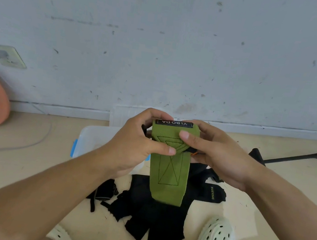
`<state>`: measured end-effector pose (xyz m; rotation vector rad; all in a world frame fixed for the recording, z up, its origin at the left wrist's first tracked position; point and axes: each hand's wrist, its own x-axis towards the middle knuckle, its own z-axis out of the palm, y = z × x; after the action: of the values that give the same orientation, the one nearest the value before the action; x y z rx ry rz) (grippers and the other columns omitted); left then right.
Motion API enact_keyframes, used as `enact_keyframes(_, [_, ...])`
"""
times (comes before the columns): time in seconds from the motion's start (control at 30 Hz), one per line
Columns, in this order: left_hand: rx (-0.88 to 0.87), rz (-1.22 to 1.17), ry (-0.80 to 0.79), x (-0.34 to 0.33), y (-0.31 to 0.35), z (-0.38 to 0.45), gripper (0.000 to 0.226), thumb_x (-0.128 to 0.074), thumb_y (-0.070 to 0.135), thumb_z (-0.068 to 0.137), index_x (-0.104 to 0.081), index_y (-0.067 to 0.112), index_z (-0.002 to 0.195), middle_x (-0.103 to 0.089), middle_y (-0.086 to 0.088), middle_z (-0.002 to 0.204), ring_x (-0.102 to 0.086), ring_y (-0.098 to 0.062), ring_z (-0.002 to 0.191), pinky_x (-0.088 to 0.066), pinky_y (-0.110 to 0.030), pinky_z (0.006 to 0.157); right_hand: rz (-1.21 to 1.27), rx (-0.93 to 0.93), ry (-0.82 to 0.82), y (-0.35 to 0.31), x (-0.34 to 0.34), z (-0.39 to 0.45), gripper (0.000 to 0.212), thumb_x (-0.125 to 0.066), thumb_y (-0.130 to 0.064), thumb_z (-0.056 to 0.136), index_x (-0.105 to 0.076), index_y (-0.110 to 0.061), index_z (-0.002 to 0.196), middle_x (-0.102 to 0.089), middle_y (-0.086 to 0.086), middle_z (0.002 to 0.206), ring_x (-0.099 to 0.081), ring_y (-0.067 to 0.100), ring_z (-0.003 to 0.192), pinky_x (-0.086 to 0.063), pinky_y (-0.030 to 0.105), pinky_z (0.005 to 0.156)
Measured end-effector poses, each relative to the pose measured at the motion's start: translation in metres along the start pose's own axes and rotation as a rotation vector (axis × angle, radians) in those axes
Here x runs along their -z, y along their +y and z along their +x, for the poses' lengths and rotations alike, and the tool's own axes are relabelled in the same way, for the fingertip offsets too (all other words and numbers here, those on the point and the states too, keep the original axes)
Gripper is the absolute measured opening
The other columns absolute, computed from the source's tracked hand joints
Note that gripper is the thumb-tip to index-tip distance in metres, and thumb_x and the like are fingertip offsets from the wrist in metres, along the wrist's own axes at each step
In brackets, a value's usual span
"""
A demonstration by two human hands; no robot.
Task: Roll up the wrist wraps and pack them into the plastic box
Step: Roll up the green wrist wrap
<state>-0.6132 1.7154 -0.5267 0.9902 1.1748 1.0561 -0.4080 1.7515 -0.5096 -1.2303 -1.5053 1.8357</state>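
The fingers of the left hand (137, 137) and the right hand (216, 150) are curled tight on the top of the green wrist wrap (168, 174). Both hands are just as near. The wrap's long side hangs straight down from the fingers, so it looks ready to roll. The plastic box (93, 141) sits on the floor just behind the left hand. Black wraps (150, 214) lie below.

Scuffed grey wall (165, 39) above beige floor (25, 162).
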Motion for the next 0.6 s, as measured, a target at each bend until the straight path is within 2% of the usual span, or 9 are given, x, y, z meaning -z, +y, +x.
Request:
enact_keyframes(0.1, [-0.011,0.003,0.001,-0.0020,-0.0001,-0.0007,0.062,-0.081,-0.022,0.068,-0.069,0.021,0.111,-0.071,-0.004,0.109,-0.073,-0.023,0.095,-0.062,-0.039,0.084,0.000,0.037,0.051,0.0004,-0.0002,0.0004,0.051,-0.078,-0.032,0.077,-0.068,-0.015,0.124,-0.073,0.011,0.120,-0.073,0.031,0.108,-0.056,0.056,0.100])
enact_keyframes(0.2, [0.006,-0.021,0.017,-0.0037,0.0003,-0.0007,0.059,-0.083,-0.017,0.069,-0.070,0.020,0.114,-0.072,-0.006,0.113,-0.075,-0.024,0.096,-0.063,-0.043,0.085,-0.006,0.080,0.087,-0.0002,0.0006,0.0012,0.051,-0.080,-0.027,0.073,-0.068,-0.017,0.122,-0.072,0.008,0.122,-0.074,0.033,0.105,-0.060,0.048,0.095])
enact_keyframes(0.37, [0.087,-0.101,-0.003,-0.0028,0.0013,-0.0004,0.051,-0.083,-0.008,0.074,-0.072,0.022,0.115,-0.072,-0.009,0.118,-0.076,-0.025,0.103,-0.063,-0.047,0.088,-0.053,0.178,0.124,0.0029,-0.0012,0.0010,0.042,-0.080,-0.002,0.084,-0.068,-0.021,0.119,-0.073,0.003,0.118,-0.070,0.036,0.108,-0.062,0.044,0.091])
enact_keyframes(0.5, [0.156,-0.125,-0.058,-0.0018,0.0017,0.0007,0.054,-0.082,-0.002,0.076,-0.069,0.020,0.123,-0.072,-0.012,0.124,-0.074,-0.026,0.108,-0.061,-0.050,0.092,-0.108,0.244,0.147,0.0032,-0.0009,0.0004,0.044,-0.083,-0.001,0.081,-0.070,-0.028,0.113,-0.076,0.000,0.111,-0.066,0.031,0.112,-0.062,0.044,0.090])
enact_keyframes(0.6, [0.185,-0.167,-0.102,-0.0029,0.0075,0.0002,0.056,-0.082,0.015,0.071,-0.068,0.019,0.125,-0.075,-0.007,0.116,-0.076,-0.024,0.102,-0.062,-0.043,0.081,-0.119,0.281,0.144,0.0027,0.0007,0.0000,0.045,-0.084,-0.001,0.079,-0.071,-0.029,0.111,-0.075,0.000,0.111,-0.065,0.029,0.115,-0.061,0.045,0.092])
